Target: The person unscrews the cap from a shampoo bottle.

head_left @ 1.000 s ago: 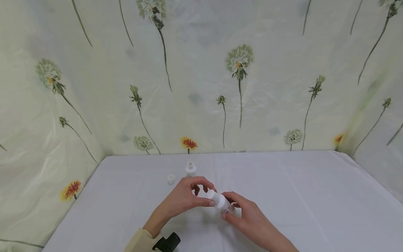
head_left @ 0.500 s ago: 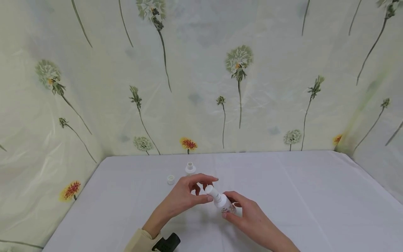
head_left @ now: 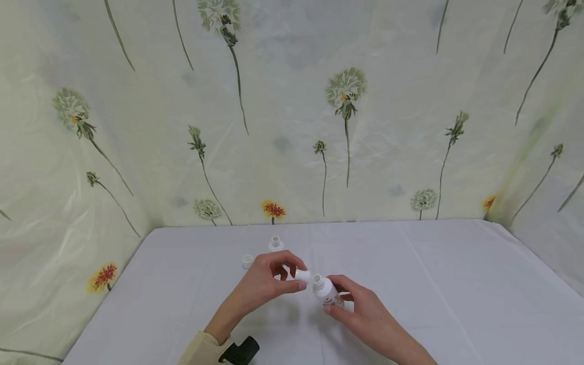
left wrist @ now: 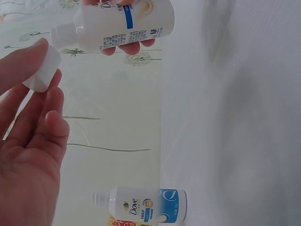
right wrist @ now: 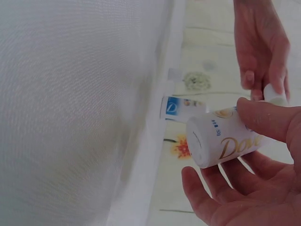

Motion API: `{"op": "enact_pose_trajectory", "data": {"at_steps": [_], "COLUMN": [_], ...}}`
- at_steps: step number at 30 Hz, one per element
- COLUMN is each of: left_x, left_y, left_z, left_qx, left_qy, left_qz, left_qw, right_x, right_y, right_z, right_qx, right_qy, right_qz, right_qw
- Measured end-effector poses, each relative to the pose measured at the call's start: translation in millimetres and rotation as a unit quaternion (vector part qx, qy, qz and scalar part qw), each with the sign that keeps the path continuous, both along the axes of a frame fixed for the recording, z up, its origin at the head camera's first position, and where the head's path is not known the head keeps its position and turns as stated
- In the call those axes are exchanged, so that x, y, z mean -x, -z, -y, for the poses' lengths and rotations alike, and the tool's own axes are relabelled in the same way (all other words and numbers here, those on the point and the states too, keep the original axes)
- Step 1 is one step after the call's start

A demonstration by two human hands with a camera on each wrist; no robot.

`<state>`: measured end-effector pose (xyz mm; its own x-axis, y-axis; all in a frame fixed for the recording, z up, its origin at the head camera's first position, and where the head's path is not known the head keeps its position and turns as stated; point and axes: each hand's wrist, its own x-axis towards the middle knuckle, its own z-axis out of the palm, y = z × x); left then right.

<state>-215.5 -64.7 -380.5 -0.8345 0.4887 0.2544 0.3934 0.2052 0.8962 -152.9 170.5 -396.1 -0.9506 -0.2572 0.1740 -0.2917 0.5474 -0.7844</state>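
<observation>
Left hand (head_left: 266,284), head view, lower centre of frame: thumb and fingertips pinch a small white cap (head_left: 302,276). Right hand (head_left: 360,312) just to its right, fingers curled round a small white bottle (head_left: 325,290), neck open and tilted toward the cap; a narrow gap between cap and neck. Both are held just above the white surface (head_left: 433,284). Behind the left hand stands a second bottle (head_left: 276,244), uncapped, with a loose cap (head_left: 248,260) to its left, both near the back edge by the flowered backdrop (head_left: 292,111).

Left wrist view: cap (left wrist: 43,70) pinched at upper left; held bottle (left wrist: 123,21) at top edge with blue-and-white label; the second bottle (left wrist: 141,206) at bottom centre shows a Dove label, unreadable from the head view.

Right wrist view: held bottle's (right wrist: 221,141) base faces the camera, fingers wrapped round it; left hand (right wrist: 261,47) at upper right.

Half a second earlier the cap sat on the bottle; now it is off.
</observation>
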Motion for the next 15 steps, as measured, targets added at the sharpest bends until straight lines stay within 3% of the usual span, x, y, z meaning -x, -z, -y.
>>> {"op": "enact_pose_trajectory", "data": {"at_steps": [7,15], "left_x": [1.0,1.6], "left_y": [0.9,6.5], "left_z": [0.6,-2.1], "left_qx": [-0.012,-0.005], "left_qy": [0.026,0.042], "left_qz": [0.006,0.027], "left_qw": [0.9996,0.9987], "right_x": [1.9,1.8], "right_y": [-0.9,0.6], "right_z": [-0.6,-0.6], "right_qx": [0.001,0.055], "right_qy": [0.008,0.019], "right_qz": [0.003,0.0], "right_qw": [1.0,0.998]}}
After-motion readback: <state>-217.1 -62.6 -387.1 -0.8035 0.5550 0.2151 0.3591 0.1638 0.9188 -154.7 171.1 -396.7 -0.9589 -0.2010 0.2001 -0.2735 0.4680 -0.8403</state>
